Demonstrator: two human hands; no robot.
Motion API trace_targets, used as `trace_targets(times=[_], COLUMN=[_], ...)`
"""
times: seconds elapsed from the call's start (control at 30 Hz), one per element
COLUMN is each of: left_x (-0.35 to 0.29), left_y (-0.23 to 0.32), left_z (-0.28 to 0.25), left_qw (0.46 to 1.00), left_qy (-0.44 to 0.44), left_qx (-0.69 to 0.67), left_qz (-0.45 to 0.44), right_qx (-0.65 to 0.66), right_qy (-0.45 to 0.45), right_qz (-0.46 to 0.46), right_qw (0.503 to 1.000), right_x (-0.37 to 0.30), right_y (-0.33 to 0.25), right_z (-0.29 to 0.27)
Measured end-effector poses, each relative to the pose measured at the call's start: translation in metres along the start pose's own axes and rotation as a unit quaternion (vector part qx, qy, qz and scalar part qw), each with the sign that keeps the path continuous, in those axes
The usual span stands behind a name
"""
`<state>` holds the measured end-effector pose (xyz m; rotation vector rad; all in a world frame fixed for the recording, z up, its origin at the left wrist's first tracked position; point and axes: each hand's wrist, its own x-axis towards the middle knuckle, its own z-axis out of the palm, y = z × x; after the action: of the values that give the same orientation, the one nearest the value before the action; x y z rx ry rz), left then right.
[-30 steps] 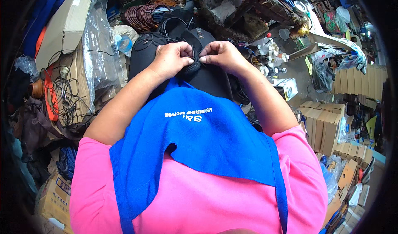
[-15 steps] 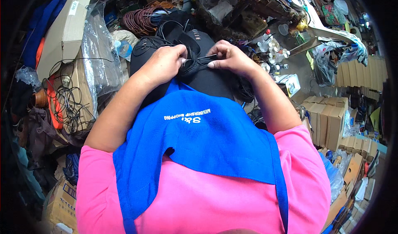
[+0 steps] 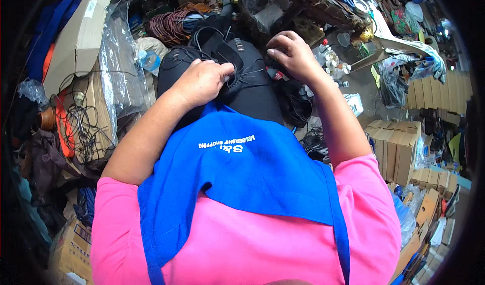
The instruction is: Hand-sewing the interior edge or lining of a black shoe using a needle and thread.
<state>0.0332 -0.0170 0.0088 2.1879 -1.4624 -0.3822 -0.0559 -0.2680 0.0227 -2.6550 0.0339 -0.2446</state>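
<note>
On my dark-clothed lap lies a black shoe (image 3: 236,57) with a curved strap-like opening and a ribbed edge. My left hand (image 3: 204,82) is closed on its near left side, thumb and forefinger pinching the edge. Thin black cord (image 3: 251,76) trails from the shoe across my right thigh, its loose ends spread. Raised to the right, apart from the shoe, my right hand (image 3: 292,56) has its fingers curled together. Whatever those fingertips hold is too small to make out. More black cord (image 3: 177,56) lies looped over my left thigh.
A coil of reddish-brown cord (image 3: 172,26) lies beyond my knees. Small bottles (image 3: 333,62) cluster at the right, above stacked cardboard boxes (image 3: 396,146). At the left are a tall carton (image 3: 76,42), clear plastic sheeting (image 3: 121,67) and tangled black wire (image 3: 86,126).
My right hand has moved up and right, away from the shoe; the thin pointed tool seen in it earlier no longer shows. My left hand stays at the shoe, slightly shifted.
</note>
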Motion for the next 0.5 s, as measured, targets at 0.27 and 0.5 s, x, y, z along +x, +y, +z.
trace_targets(times=[0.27,0.5], left_x=[-0.009,-0.084], left_y=[-0.004,-0.050], left_z=[-0.007,-0.042], left_qw=[0.998,0.991], left_qy=[-0.014,0.054], left_qx=[0.039,0.118], left_qz=[0.042,-0.035], right_qx=[-0.184,-0.116], right_qy=[-0.217,-0.172], right_qz=[-0.161,-0.112], right_qw=[0.945,0.972], right_x=[0.002,-0.029], right_y=[-0.076,0.007], right_z=[0.006,0.003])
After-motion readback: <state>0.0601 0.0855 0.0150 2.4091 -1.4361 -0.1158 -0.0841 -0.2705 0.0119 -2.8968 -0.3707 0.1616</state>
